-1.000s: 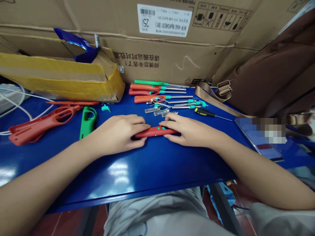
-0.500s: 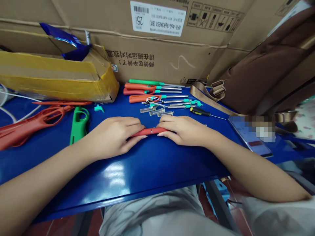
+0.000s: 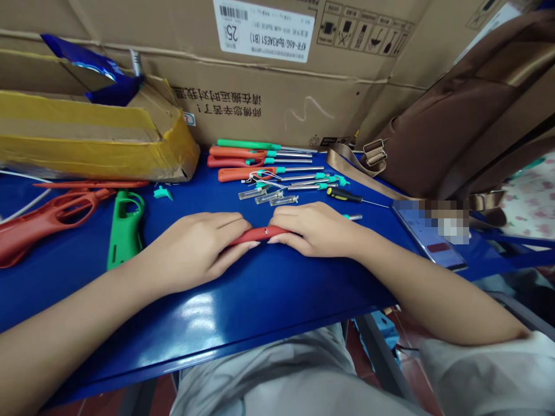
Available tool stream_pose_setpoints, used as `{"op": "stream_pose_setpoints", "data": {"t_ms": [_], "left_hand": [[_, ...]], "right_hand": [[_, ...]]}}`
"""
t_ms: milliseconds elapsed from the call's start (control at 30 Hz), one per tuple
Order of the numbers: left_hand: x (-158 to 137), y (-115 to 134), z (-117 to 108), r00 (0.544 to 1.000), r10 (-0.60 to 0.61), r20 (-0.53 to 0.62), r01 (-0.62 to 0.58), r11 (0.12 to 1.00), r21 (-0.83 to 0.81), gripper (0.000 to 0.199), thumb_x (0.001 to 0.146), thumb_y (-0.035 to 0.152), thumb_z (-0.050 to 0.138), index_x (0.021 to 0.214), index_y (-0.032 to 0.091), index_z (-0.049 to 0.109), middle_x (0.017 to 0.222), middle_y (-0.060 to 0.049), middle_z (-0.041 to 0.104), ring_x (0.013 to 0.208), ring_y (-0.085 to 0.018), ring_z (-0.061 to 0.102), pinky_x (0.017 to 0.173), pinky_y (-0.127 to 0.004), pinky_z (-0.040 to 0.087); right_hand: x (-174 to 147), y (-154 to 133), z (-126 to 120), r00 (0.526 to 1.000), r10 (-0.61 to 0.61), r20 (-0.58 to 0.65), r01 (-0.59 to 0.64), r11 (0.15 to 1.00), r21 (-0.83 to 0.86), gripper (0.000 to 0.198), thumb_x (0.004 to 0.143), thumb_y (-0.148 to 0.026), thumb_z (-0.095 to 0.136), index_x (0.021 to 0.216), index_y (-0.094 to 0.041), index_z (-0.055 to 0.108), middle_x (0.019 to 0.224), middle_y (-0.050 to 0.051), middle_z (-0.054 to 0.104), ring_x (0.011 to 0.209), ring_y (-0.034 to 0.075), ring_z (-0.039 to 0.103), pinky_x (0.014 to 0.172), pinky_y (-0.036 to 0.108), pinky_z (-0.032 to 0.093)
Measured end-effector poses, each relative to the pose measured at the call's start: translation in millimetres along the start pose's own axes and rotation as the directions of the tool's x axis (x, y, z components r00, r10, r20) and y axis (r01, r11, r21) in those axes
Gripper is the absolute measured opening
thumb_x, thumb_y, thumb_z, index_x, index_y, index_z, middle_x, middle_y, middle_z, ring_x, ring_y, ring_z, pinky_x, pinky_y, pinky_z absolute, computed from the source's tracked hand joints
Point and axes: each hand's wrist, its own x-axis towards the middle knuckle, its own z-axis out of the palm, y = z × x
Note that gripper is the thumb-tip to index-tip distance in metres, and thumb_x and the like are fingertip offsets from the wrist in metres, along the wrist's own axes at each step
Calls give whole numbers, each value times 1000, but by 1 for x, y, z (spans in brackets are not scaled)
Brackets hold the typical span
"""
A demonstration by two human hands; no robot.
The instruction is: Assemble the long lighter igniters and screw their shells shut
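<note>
Both of my hands are closed around a red stick lighter held low over the blue tabletop. My left hand grips its left part, thumb along the near side. Its right part is in my right hand, and my fingers hide most of the body. Past my right knuckles a metal tube with a teal end shows; whether it belongs to this lighter I cannot tell. Beyond my hands lie several stick lighters with metal tubes, and clear fuel tanks. A green handle shell lies near my left forearm.
Red handle shells and a small teal part are at the left. A yellow-taped carton stands behind them. To the right are a screwdriver, a phone and a brown bag. A large cardboard box closes off the back.
The view has shifted slightly, so the background sits further left. My hands have moved a little closer together on the red stick lighter, and less of it shows between them.
</note>
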Motion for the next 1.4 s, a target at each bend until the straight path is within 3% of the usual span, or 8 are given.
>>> {"op": "stream_pose_setpoints", "data": {"t_ms": [233,433,500,567,667,733,1167,1400], "left_hand": [[2,5,3,977,-208,39,208,913,-351,43,102,53,48,90,18,70,73,-1,67,65,-16,60,61,-27,43],[12,5,1,843,-368,392,498,262,-826,55,102,56,40,82,15,71,42,5,35,37,-11,31,36,-25,25],[12,4,-1,837,-414,357,500,316,-806,54,101,55,42,76,16,68,44,4,41,38,-11,36,38,-25,29],[10,5,-3,876,-432,215,439,527,-727,50,101,54,45,79,16,69,53,2,55,46,-12,49,45,-25,39],[4,6,-4,973,-231,9,208,856,-473,37,102,48,52,108,18,72,89,-2,75,75,-17,69,69,-26,51],[-1,6,-3,996,-82,-28,69,950,-305,35,103,44,51,118,18,70,103,-5,77,86,-19,72,77,-28,52],[-3,-5,4,996,92,-1,-92,996,-5,42,107,46,41,104,16,70,82,-3,72,68,-18,68,64,-29,47],[-4,-13,-9,990,131,-57,-120,979,164,43,107,48,42,108,15,69,82,-4,73,69,-21,69,64,-32,45]], "right_hand": [[0,-1,1,999,16,-39,-14,999,37,32,106,-43,46,116,-19,65,111,6,73,98,21,69,75,30,46],[-5,8,-1,990,-79,-117,77,997,-26,51,100,-52,57,138,-18,55,124,12,71,110,25,69,83,33,52],[-5,8,-3,991,-83,-102,77,995,-55,44,104,-48,50,134,-17,59,115,11,74,100,24,71,77,32,50],[-6,6,-5,992,-77,-99,71,995,-64,41,106,-45,44,130,-16,61,108,10,74,93,23,71,72,31,48],[-6,3,-8,995,-67,-80,64,997,-39,39,106,-43,43,125,-16,63,107,9,74,92,22,70,71,31,46],[-6,0,-9,997,-65,-49,64,998,-18,37,106,-43,44,124,-17,63,109,8,74,94,22,69,71,30,45],[-4,-4,-9,995,-21,96,17,999,46,35,106,-41,46,124,-19,66,109,7,75,94,22,69,74,32,44],[-12,7,-30,970,165,180,-158,986,-55,21,100,-28,52,89,-19,68,79,3,72,68,17,64,62,29,35]]}}
